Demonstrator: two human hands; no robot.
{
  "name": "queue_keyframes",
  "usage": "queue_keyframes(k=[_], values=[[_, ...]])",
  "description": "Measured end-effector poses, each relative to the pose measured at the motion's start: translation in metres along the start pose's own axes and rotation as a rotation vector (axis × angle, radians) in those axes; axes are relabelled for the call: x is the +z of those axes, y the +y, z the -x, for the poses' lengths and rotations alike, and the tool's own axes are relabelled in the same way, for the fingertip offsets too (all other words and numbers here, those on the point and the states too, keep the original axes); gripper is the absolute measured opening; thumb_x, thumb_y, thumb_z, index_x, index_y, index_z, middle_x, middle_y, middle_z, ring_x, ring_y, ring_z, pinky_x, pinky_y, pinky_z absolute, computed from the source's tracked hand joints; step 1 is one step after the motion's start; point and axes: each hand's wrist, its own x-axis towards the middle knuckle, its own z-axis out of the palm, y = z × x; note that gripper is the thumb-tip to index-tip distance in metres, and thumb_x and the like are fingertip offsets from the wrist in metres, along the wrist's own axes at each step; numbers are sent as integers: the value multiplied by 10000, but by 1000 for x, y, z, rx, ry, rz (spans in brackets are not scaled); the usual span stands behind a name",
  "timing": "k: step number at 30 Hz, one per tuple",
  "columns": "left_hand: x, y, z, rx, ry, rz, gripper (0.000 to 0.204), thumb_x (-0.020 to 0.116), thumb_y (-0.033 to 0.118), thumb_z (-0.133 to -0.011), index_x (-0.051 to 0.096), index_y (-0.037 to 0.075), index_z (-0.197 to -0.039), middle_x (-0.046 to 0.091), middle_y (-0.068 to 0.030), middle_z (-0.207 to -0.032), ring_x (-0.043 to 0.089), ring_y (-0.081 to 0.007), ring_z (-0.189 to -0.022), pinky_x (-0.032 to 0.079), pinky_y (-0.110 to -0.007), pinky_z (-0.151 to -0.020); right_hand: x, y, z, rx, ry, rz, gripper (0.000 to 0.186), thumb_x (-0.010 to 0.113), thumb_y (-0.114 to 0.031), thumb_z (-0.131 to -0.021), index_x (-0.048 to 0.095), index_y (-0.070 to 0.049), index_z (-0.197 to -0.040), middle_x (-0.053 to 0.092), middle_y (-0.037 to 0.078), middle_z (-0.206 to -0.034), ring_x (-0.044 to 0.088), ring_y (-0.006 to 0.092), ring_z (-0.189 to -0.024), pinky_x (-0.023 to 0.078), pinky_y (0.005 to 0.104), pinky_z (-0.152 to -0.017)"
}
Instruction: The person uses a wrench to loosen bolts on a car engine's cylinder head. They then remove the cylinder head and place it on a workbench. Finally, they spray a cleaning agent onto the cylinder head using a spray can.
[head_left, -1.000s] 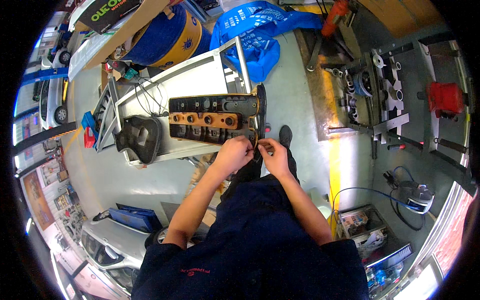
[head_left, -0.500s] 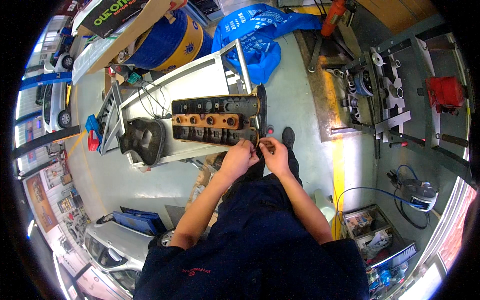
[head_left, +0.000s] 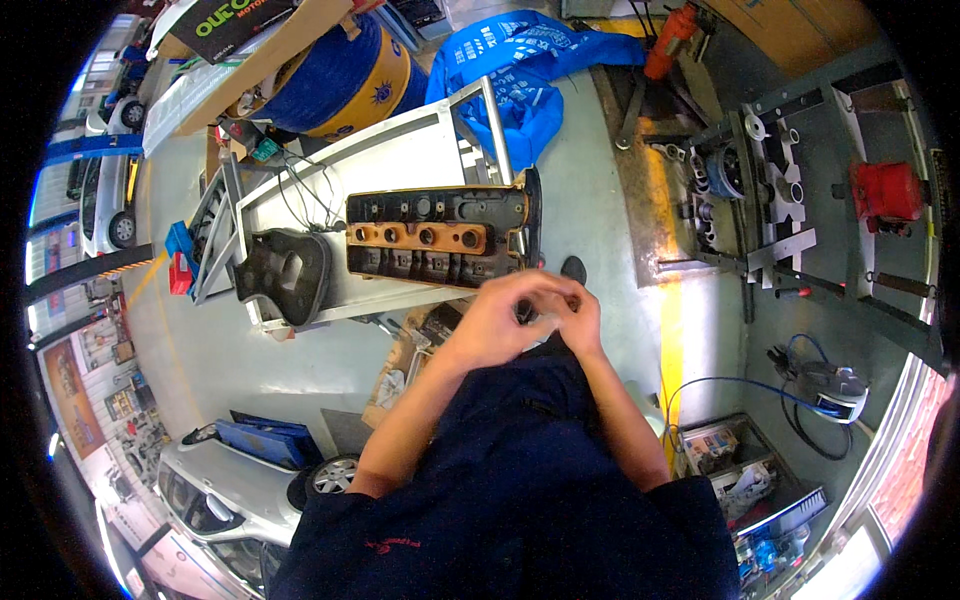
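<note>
A dark valve cover (head_left: 440, 265) with an orange-brown centre strip and round holes lies across a white metal-framed table (head_left: 400, 150). Just in front of its near right corner, my left hand (head_left: 500, 320) and my right hand (head_left: 580, 315) meet, raised toward me. Both have curled fingers with the tips brought together in a pinch. My left fingers are slightly smeared by motion, and anything small between the fingertips is too hidden to name. To the left of the valve cover rests a black moulded cover (head_left: 290, 275) on the same table.
Thin black cables (head_left: 305, 190) lie on the table. Behind it stand a blue and yellow drum (head_left: 370, 85) and a blue plastic bag (head_left: 520, 95). On the right is a metal rack (head_left: 790, 190) with parts; a drawer box (head_left: 715, 440) sits at lower right.
Both hands have left the valve cover's near right corner and come up and closer to me, still together. The valve cover stays on the table.
</note>
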Motion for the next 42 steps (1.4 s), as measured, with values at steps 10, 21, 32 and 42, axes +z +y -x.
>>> queue_keyframes(k=[10, 21, 32, 42], values=[[-43, -80, 15, -256, 345, -458, 169, 787, 108, -901, 753, 0, -1026, 758, -143, -981, 728, -258, -869, 572, -355, -810, -8, 17, 8, 5, 82, 5, 138, 677, -47, -1009, 713, 19, -1124, 750, 78, -962, 701, 141, -863, 565, 287, -811], [6, -115, -8, -355, 455, -492, 222, 806, 249, -875, 800, 29, -907, 761, -157, -857, 741, -332, -819, 572, -419, -751, 11, -29, -9, -113, 54, 73, 162, 733, -76, -961, 738, -18, -1113, 771, 118, -959, 732, 185, -829, 570, 335, -779], [-4, -102, -17, 16, 344, -816, 137, 789, 171, -859, 780, 90, -969, 689, -62, -899, 721, -306, -790, 578, -414, -679, 33, -58, -31, -303, -1, 166, 234, 777, -50, -884, 744, -34, -1116, 709, 129, -1091, 724, 231, -851, 577, 359, -769], [-47, -88, -59, 127, -224, -979, 128, 744, 186, -832, 739, 60, -815, 675, -84, -886, 720, -340, -807, 591, -466, -721, 37, -61, -52, -377, -44, 206, 201, 804, -65, -851, 764, 5, -1035, 722, 133, -1069, 726, 293, -873, 578, 380, -795]])
